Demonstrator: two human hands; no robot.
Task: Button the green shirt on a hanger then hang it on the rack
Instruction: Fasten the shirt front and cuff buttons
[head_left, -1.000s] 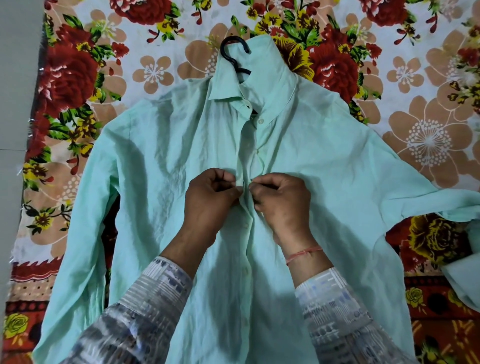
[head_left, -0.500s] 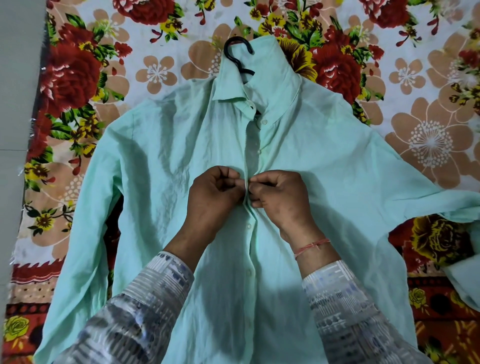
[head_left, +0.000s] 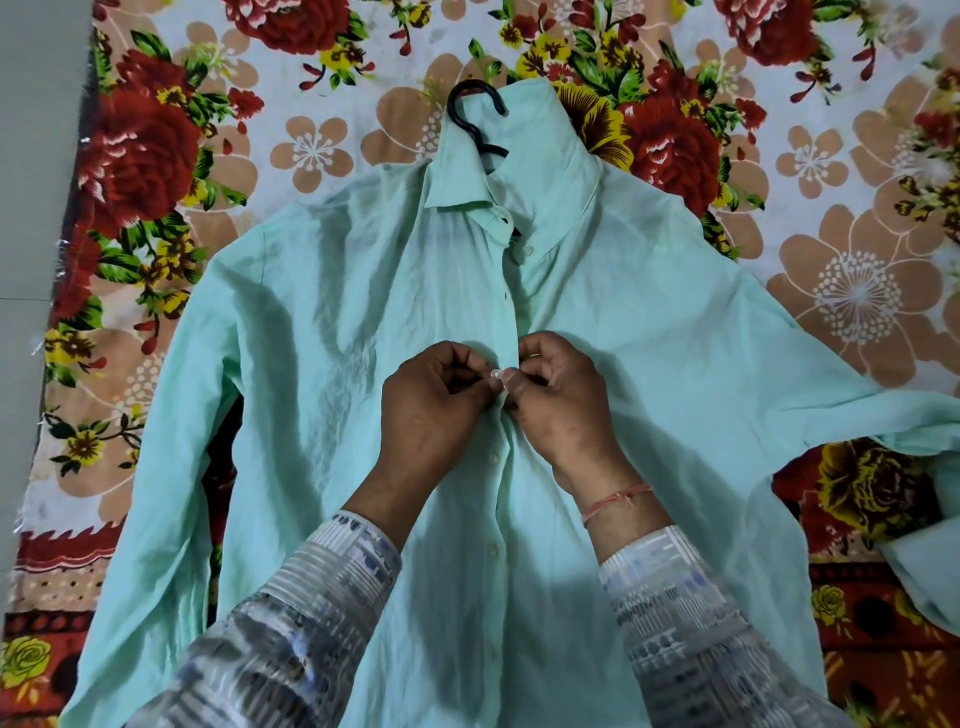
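Observation:
A pale green shirt (head_left: 332, 332) lies flat, front up, on a flowered cloth. A black hanger (head_left: 470, 111) is inside it, its hook sticking out past the collar. My left hand (head_left: 434, 410) pinches the left edge of the placket at mid-chest. My right hand (head_left: 558, 400) pinches the right edge, fingertips meeting the left hand's at a small white button (head_left: 496, 373). Below my hands the front is closed, with several buttons in a row. Above them the placket gapes a little up to the collar.
The flowered cloth (head_left: 852, 291) covers the surface on all sides of the shirt. Bare grey floor (head_left: 36, 156) runs along the left edge. The shirt's right sleeve (head_left: 883, 415) stretches off to the right, its cuff folded back at the frame edge.
Both hands stay at the same mid-chest spot on the placket. The button now shows between my fingertips. The view has shifted slightly.

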